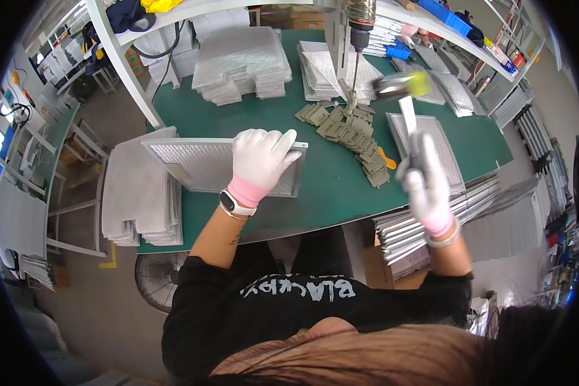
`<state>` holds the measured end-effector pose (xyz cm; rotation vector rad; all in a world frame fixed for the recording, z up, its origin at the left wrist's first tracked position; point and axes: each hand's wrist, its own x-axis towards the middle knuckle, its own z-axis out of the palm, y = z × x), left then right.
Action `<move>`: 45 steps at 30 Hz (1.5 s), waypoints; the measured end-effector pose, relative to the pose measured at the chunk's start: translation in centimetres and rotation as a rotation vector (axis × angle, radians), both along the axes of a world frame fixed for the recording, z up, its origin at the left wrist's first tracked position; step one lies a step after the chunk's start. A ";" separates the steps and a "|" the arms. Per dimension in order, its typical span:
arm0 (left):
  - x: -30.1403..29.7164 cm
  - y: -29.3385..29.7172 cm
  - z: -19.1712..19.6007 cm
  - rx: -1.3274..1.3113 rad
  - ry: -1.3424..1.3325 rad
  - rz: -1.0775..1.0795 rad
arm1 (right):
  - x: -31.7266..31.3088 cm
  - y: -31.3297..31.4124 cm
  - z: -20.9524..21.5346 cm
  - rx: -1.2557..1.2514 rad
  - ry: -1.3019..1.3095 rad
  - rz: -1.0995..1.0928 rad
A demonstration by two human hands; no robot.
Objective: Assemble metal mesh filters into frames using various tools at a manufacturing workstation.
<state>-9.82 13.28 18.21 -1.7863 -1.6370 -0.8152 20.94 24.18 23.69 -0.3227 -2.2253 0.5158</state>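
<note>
Left hand (261,162), in a white glove with a pink cuff: fingers (283,143) spread apart and laid flat on the top face of a rectangular metal mesh filter panel (206,166), pressing it onto the green table (328,186). The fingertips reach the panel's far edge; most of the panel extends to the left of the fingers.

Right hand (426,183), same kind of glove: fingers closed around the handle of a hammer (406,103). The handle rises away from the fingers, and the blurred head, silver with a yellow-green end, sits well beyond the fingertips.

Under the right hand lies a 2nd mesh panel (447,138). Between the 2 hands: a scatter of flat olive-grey clips (350,132). Beyond the clips, a hanging power screwdriver (359,26) points down. A stack of panels (138,199) sits left of the left wrist.
</note>
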 end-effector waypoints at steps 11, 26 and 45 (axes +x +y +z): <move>-0.2 0.3 -0.6 0.151 -0.083 -0.117 | -2.5 -0.4 2.3 0.312 -0.171 -0.043; 0.4 -0.7 -0.1 0.076 -0.118 -0.132 | -1.2 -1.6 -0.1 -0.035 0.210 0.072; 0.3 -0.8 -0.6 0.089 -0.117 -0.078 | -1.7 -2.8 3.1 0.030 -0.124 -0.123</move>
